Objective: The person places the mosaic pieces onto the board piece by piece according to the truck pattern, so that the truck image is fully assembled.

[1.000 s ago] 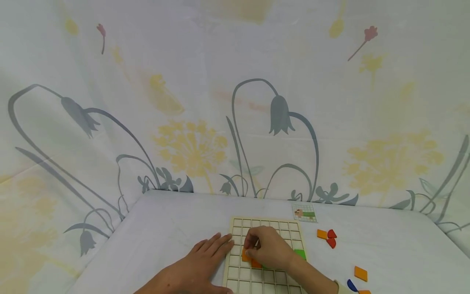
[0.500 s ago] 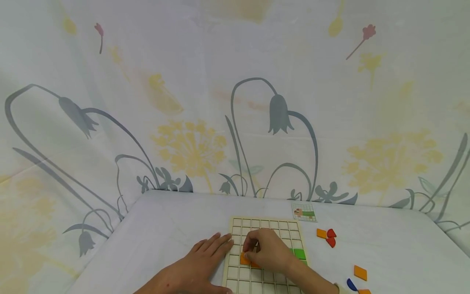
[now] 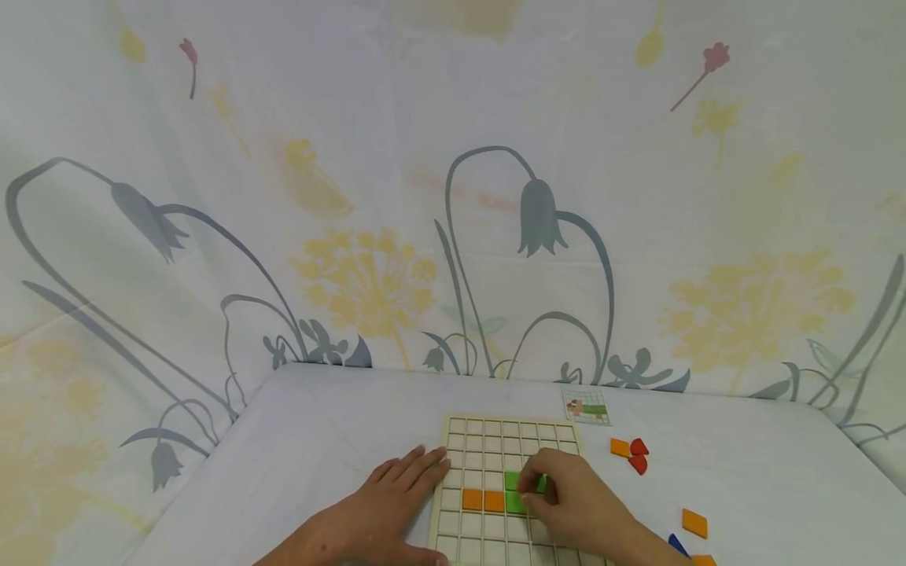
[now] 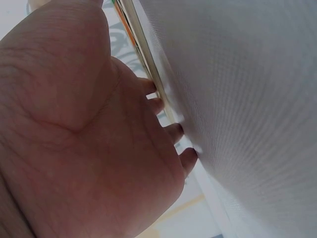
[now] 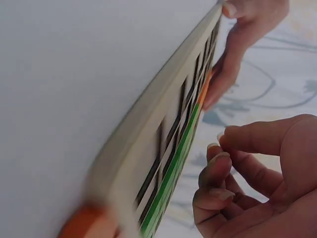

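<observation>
A pale wooden grid board (image 3: 449, 523) lies on the white table. My left hand (image 3: 385, 503) rests flat along its left side, fingertips at the edge; the left wrist view shows the palm (image 4: 99, 144) and the fingers reaching that edge. Two orange square tiles (image 3: 472, 499) sit side by side in one row of cells, with several green tiles (image 3: 514, 503) to their right. Over the green tiles hovers my right hand (image 3: 576, 499), which hides part of them. In the right wrist view its thumb and forefinger tips come close together, loosely curled, with nothing visible between them.
Behind the board lies a small picture card (image 3: 587, 407). To the right are a loose orange tile (image 3: 620, 446), two red quarter-round pieces (image 3: 638, 464), another orange tile (image 3: 694, 523) and a blue piece (image 3: 675, 544). A flower-patterned curtain (image 3: 396, 196) stands behind the table.
My right hand has let go of the leftmost orange tile, which now sits in its cell, and has moved right over the green tiles. The left hand has stayed put.
</observation>
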`<state>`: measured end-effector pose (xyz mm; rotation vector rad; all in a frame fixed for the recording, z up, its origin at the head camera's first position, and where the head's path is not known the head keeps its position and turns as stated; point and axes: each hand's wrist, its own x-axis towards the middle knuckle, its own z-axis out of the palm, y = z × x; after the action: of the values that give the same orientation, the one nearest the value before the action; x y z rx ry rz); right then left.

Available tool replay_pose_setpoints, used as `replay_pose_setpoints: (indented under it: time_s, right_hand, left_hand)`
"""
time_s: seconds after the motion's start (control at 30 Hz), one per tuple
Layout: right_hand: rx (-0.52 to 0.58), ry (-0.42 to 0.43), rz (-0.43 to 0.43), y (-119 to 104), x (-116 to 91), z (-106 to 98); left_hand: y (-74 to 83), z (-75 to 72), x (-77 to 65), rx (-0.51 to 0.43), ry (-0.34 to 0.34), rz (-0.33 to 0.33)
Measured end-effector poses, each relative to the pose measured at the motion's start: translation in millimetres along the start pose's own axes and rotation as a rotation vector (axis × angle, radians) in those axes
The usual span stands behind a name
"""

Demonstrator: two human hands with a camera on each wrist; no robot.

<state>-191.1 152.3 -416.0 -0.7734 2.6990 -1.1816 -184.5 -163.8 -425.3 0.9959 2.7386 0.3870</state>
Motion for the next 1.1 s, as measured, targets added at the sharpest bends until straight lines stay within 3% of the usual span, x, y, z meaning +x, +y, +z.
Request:
replay_pose_setpoints:
  time_s: [0.1,0.3,0.33,0.53,0.8,1.1]
  right_hand:
    - [-0.005,0.01,0.042,15,-21,-17]
    - [-0.098,0.074,-0.003,55,-65,-53]
    - [-0.126,0.082,0.022,61,-71,-59]
    - [-0.228,0.077,0.367,87,-93,-89]
    - [-0.257,0.049,0.534,107,-105,-96]
    - [-0.236,0.033,0.538,110,-98,-97]
  left_hand:
    - [2.0,-1.7,0.4,-0.001,-0.015,-0.014]
    - [2.6,-2.9,-0.1,-0.006,-0.011,-0.004]
    - [2.4,-2.9,-0.1,-0.009,-0.011,-0.002]
    - [2.3,-3.2,-0.5,-0.023,-0.02,-0.012]
    - [2.7,-2.4,-0.2,-0.026,-0.025,-0.02]
    - [1.6,-1.4,0.2,-0.035,-0.03,-0.024]
